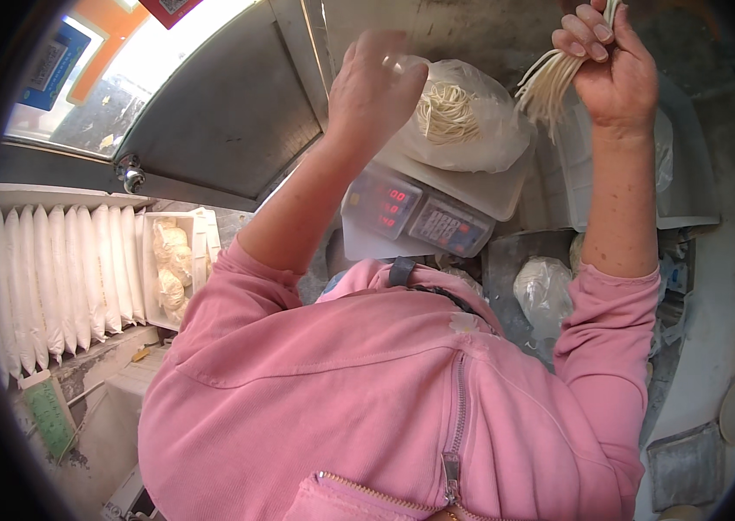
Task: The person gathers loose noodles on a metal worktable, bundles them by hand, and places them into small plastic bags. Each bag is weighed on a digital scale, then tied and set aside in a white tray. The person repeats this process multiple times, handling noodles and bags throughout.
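Raised at the upper right, my right hand point(615, 71) grips a bundle of pale noodles point(553, 81), whose cut ends hang below the fingers. My left hand point(377, 84), slightly blurred, is beside an opened clear plastic bag point(491, 143), fingers spread; whether it touches the bag I cannot tell. Inside the bag lies a heap of noodles point(449, 114). The bag rests on the pale platform of a digital scale point(507, 195) with a lit red display point(386, 203) and a keypad.
White crates point(680, 211) stand beyond my right forearm. A filled plastic bag point(543, 286) lies nearer me. At left are a metal panel with a knob point(131, 173), a row of white sacks point(68, 280) and a white crate point(198, 260) of bagged food.
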The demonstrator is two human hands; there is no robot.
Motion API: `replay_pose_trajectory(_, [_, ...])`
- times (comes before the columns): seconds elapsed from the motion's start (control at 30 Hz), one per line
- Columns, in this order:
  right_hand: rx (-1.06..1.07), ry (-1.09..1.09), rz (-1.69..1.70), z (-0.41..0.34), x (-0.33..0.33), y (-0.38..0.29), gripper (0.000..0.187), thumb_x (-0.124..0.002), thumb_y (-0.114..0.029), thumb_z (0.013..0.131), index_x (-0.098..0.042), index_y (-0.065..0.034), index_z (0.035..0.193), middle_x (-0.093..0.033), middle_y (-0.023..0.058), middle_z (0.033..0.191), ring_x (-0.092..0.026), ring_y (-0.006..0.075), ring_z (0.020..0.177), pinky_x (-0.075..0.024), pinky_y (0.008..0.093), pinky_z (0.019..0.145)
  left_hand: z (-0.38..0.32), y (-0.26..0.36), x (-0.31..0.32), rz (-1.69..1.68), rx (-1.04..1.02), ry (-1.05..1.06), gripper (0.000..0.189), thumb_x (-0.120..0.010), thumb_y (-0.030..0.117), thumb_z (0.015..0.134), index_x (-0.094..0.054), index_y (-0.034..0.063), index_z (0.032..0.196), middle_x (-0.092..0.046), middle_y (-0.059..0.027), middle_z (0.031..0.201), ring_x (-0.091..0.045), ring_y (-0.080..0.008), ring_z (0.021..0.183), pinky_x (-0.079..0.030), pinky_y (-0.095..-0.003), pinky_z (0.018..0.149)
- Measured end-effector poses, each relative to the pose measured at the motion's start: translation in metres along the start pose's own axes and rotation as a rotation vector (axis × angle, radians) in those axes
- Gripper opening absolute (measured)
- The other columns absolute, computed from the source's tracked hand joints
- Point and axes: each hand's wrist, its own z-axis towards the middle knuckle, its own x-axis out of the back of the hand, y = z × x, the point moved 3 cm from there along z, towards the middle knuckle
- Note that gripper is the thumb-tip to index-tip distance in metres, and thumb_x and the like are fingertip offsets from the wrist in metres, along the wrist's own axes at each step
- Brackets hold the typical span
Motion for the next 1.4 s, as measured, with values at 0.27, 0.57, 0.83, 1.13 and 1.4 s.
replay_pose_trajectory(0.27, [-0.006, 0.015, 0.026, -0.004, -0.01, 0.011, 0.019, -0.045, -0.028, 0.097, -0.052, -0.013, 0.088, -0.039, -0.0049, 0.061, -0.035, 0.0078, 0.052, -0.0331, 0.0247, 0.053, -0.003, -0.003, 0.003, -0.077, -0.031, 0.025, 0.042, -0.068, 0.02, 0.077, -0.057, 0.0065, 0.115, -0.055, -0.0119, 0.113, -0.059, -0.018, 0.087, -0.048, -0.0312, 0.074])
replay_pose_trajectory(0.57, [-0.048, -0.103, 0.075, -0.041, -0.027, -0.017, 0.023, -0.039, -0.022, 0.1, -0.05, -0.0026, 0.095, -0.034, -0.0015, 0.064, -0.029, 0.0082, 0.054, -0.0278, 0.024, 0.055, 0.015, 0.042, -0.032, 0.144, -0.532, -0.209, 0.017, -0.061, 0.006, 0.078, -0.065, 0.0053, 0.094, -0.065, -0.0118, 0.1, -0.061, -0.0311, 0.096, -0.049, -0.0392, 0.08])
replay_pose_trajectory(0.83, [-0.043, 0.124, -0.011, -0.098, -0.004, -0.013, 0.028, -0.043, -0.03, 0.099, -0.056, -0.0067, 0.091, -0.037, -0.0032, 0.061, -0.03, 0.0081, 0.05, -0.0302, 0.0254, 0.052, 0.047, -0.03, -0.086, 0.794, -0.372, -1.058, 0.046, -0.062, 0.014, 0.079, -0.056, 0.0145, 0.125, -0.063, -0.014, 0.111, -0.06, -0.0325, 0.103, -0.049, -0.0426, 0.085])
replay_pose_trajectory(1.13, [-0.083, 0.257, -0.031, -0.123, 0.015, 0.001, 0.026, -0.047, -0.029, 0.097, -0.057, -0.0071, 0.089, -0.039, -0.0025, 0.06, -0.033, 0.0087, 0.05, -0.0315, 0.0261, 0.052, 0.069, -0.04, -0.102, 0.76, -0.548, -1.075, 0.019, -0.067, 0.017, 0.078, -0.067, 0.0042, 0.092, -0.066, -0.0151, 0.087, -0.062, -0.0334, 0.086, -0.048, -0.0425, 0.075])
replay_pose_trajectory(1.4, [-0.184, 0.221, -0.205, -0.107, 0.008, 0.03, 0.013, -0.06, -0.016, 0.09, -0.055, -0.0046, 0.095, -0.046, -0.002, 0.068, -0.038, 0.0077, 0.054, -0.0365, 0.0254, 0.055, 0.077, 0.001, -0.074, 0.639, -0.6, -1.021, 0.014, -0.065, 0.015, 0.08, -0.065, 0.0055, 0.089, -0.063, -0.0131, 0.084, -0.061, -0.0321, 0.084, -0.047, -0.0414, 0.073])
